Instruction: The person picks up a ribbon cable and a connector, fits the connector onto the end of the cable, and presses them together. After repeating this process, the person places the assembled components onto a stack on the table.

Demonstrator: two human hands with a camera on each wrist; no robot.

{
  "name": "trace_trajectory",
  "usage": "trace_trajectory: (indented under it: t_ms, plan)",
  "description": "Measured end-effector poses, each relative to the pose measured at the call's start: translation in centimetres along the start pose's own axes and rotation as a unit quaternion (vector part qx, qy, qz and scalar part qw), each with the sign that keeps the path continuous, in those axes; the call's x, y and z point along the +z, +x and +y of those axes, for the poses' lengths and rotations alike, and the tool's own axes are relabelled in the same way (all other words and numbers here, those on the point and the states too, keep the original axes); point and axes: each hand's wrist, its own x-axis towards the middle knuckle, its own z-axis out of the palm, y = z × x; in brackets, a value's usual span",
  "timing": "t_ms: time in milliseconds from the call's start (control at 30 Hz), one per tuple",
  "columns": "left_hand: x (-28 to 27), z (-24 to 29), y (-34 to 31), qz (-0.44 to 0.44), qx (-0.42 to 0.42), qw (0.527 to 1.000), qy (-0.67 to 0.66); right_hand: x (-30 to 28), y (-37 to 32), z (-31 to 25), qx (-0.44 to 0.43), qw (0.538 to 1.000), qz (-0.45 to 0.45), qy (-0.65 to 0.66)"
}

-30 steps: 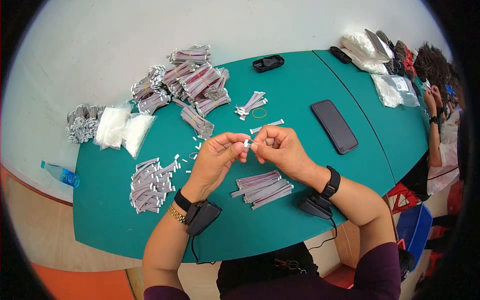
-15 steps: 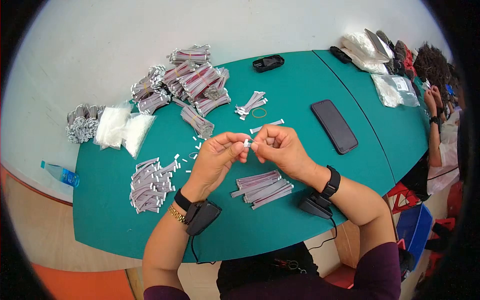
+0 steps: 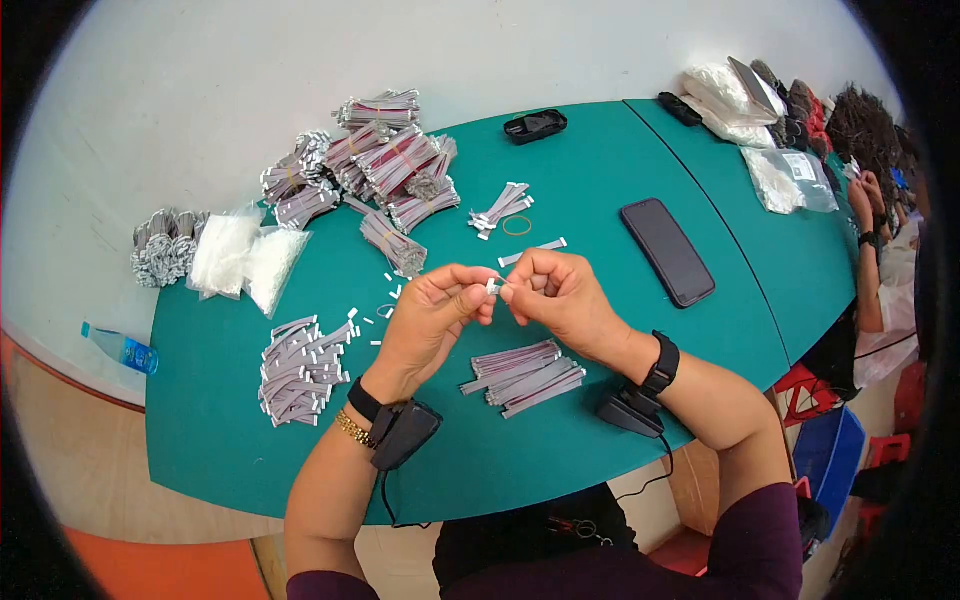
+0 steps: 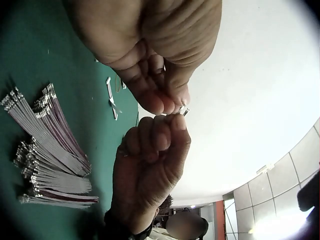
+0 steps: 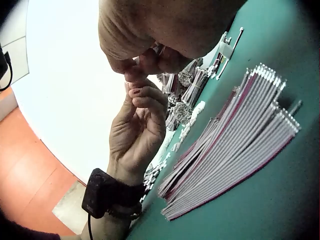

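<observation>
Both hands meet over the middle of the table. Between their fingertips is a small white connector [image 3: 493,287], which my left hand [image 3: 430,318] pinches with thumb and forefinger. My right hand [image 3: 572,302] pinches the end of a thin grey ribbon cable right beside it; most of that cable is hidden by the fingers. In the left wrist view, the connector [image 4: 184,110] shows as a bright bit at the touching fingertips. Just below the hands lies a stack of grey and purple ribbon cables [image 3: 525,377], seen fanned out in the right wrist view.
Left of the hands sits a pile of cables with white ends [image 3: 303,372], with loose white connectors [image 3: 376,343] near it. Banded cable bundles [image 3: 398,165] and bags of white parts [image 3: 225,252] stand behind. A phone [image 3: 668,252] lies right, a bottle [image 3: 122,348] far left.
Both hands stay in the same place with the connector between them. Only a slight shift of the small piece shows at the fingertips.
</observation>
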Motion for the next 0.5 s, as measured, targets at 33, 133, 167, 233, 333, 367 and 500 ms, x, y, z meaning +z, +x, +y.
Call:
trace_trajectory:
  t_ms: [33,133,167,233,333,367,500]
  plan:
    - [-0.02,-0.03,0.0,0.0,0.001,1.0,0.0,0.02,-0.01,-0.01,-0.001,1.0,0.002,-0.004]
    - [-0.07,-0.12,0.02,-0.002,0.002,1.0,-0.004,0.05,-0.05,-0.03,-0.005,1.0,0.004,-0.01]
    - [-0.1,-0.14,0.02,0.0,0.001,1.0,-0.004,0.06,-0.05,-0.01,-0.009,1.0,0.003,-0.008]
    - [-0.12,-0.2,0.01,0.003,0.0,1.0,-0.007,0.04,-0.07,-0.01,-0.009,1.0,0.003,-0.012]
    - [-0.1,-0.12,0.01,-0.001,0.0,1.0,-0.005,-0.05,-0.11,-0.01,-0.004,1.0,0.005,-0.024]
    - [-0.11,-0.11,0.0,-0.002,0.001,1.0,-0.005,-0.08,-0.1,0.05,-0.004,1.0,0.005,-0.024]
    - [-0.1,-0.01,-0.01,-0.007,0.001,1.0,-0.004,0.13,-0.13,-0.29,-0.008,1.0,0.005,-0.017]
